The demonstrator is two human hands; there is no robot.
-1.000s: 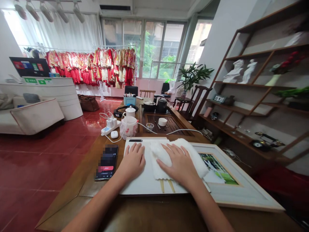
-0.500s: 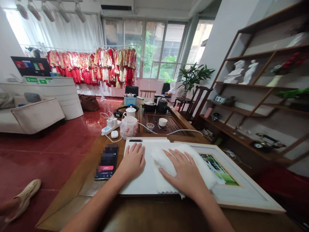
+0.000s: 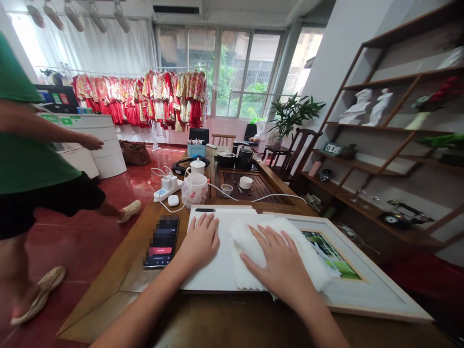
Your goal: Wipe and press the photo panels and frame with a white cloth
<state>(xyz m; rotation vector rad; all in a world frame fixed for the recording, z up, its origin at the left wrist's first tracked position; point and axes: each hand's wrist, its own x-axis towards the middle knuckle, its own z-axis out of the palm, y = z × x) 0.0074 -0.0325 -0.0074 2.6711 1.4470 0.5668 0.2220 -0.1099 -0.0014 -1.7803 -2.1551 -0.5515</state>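
Note:
My right hand (image 3: 281,263) presses flat on a white fluffy cloth (image 3: 313,258) that lies across a flat white board (image 3: 217,263) and the edge of a white picture frame (image 3: 366,295). My left hand (image 3: 201,239) rests palm down, fingers spread, on the left part of the white board. The board lies on the wooden table (image 3: 232,324), partly over the frame. The frame holds a green photo (image 3: 335,253) beside my right hand.
A black phone (image 3: 161,241) lies left of my left hand. Farther back stand a white kettle (image 3: 194,188), a power strip (image 3: 166,186) with cables, and a tea tray (image 3: 253,186). A person in a green shirt (image 3: 25,145) walks on the red floor at left. Wooden shelves (image 3: 391,145) line the right.
My right hand slid the cloth toward me and rightward, covering the two yellow strips at the board's near edge. A person in green has walked into view at left.

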